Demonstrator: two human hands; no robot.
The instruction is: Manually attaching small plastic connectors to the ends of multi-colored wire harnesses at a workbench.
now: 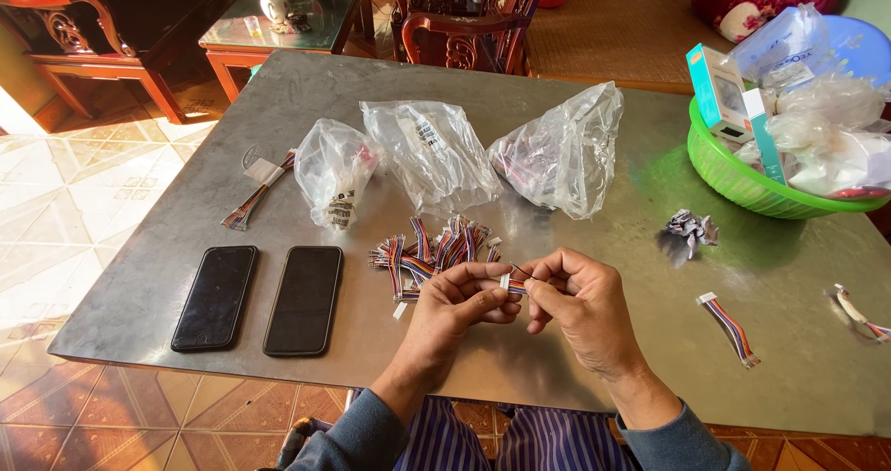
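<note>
both hands meet over the near edge of the table (pixel 594 360): left hand (pixel 455 309) and right hand (pixel 580 304) each have their grip clamped on one short ribbon cable (pixel 513 285), held close for fine work. the supply pile of cables (pixel 429 248) lies just beyond, within reach; two phones (pixel 260 299) are parked toward the left edge.

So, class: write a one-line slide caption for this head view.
Both hands pinch a small multicoloured ribbon cable over a grey table.

Head camera, one view, looking down.
It faces forward over the grey counter (pixel 594 360), close above both hands at the near edge.
</note>
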